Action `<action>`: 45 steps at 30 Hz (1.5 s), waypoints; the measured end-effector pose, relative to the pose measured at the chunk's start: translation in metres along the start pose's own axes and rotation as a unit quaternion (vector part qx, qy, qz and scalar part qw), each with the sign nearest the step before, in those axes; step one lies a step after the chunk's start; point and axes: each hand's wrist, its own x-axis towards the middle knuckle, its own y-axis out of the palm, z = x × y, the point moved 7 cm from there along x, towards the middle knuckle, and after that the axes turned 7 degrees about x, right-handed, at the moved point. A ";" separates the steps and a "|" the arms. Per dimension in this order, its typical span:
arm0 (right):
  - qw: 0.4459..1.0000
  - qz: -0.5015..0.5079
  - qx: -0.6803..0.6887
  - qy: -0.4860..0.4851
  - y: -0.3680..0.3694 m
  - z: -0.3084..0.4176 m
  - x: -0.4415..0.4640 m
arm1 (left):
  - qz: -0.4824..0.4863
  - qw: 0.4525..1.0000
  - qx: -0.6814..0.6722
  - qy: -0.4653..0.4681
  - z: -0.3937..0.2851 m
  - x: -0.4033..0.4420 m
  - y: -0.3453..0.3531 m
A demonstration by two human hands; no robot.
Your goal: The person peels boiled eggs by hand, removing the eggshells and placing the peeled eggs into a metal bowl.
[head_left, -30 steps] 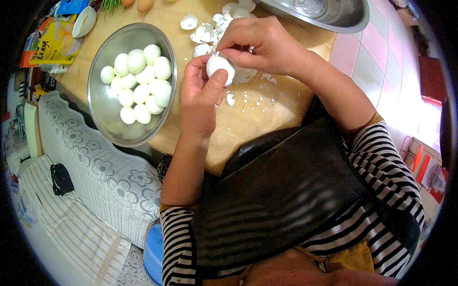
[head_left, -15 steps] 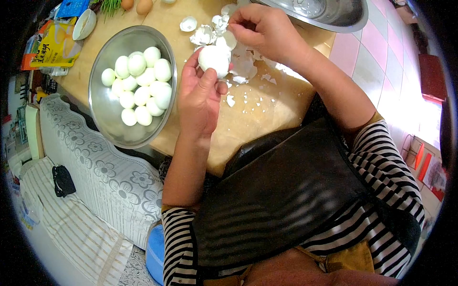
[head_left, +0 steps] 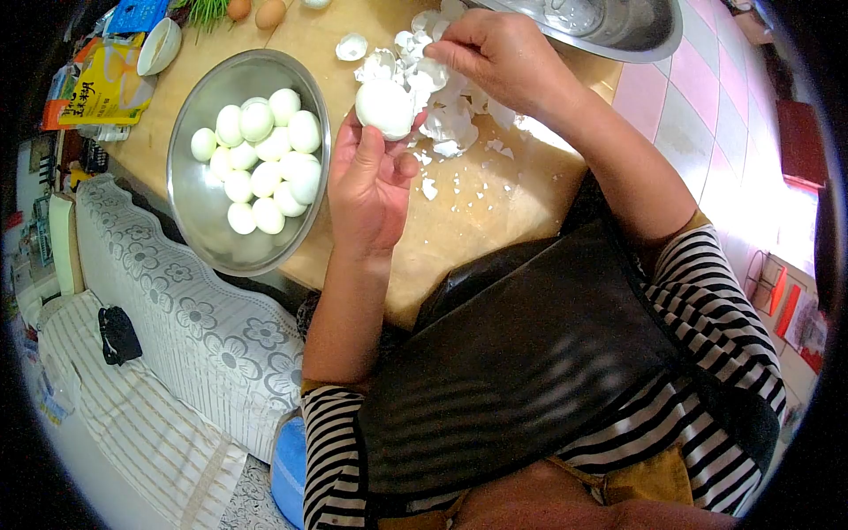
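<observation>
A white boiled egg [head_left: 385,108] rests in my left hand [head_left: 373,185], the thumb on its near side and the fingers behind it. Its visible surface is smooth and white. Just beyond it, my right hand [head_left: 505,60] is closed in a pinch over pieces of white eggshell [head_left: 430,77]. Whether those pieces are between the fingertips or lie below them is hard to see. Broken shells [head_left: 455,137] are heaped and scattered under both hands. To the left stands a steel bowl [head_left: 201,231] with several peeled eggs [head_left: 266,178] in it.
A metal basin [head_left: 654,40] sits at the table's far right edge. Brown eggs [head_left: 270,13], green stalks [head_left: 208,12], a white bowl [head_left: 160,47] and a yellow packet [head_left: 110,84] are at the far left. A cloth-covered sofa [head_left: 190,305] stands beside the wooden table [head_left: 415,252].
My left hand has turned the egg slightly and moved a little down. My right hand has shifted slightly, its fingers closing more tightly together near the shells.
</observation>
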 end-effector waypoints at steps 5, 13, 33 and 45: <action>0.993 -0.070 0.087 -0.029 -0.008 0.002 -0.003 | -0.003 1.000 0.020 0.007 0.000 0.002 0.000; 0.969 0.117 0.209 -0.060 0.016 0.016 -0.012 | -0.007 0.999 0.051 0.009 0.004 0.002 0.000; 0.959 0.081 0.267 -0.049 0.014 0.024 -0.013 | -0.078 0.963 0.255 0.040 0.001 -0.005 -0.012; 0.980 0.097 0.076 -0.157 0.029 0.041 -0.028 | -0.016 0.994 0.108 -0.018 0.010 -0.002 -0.003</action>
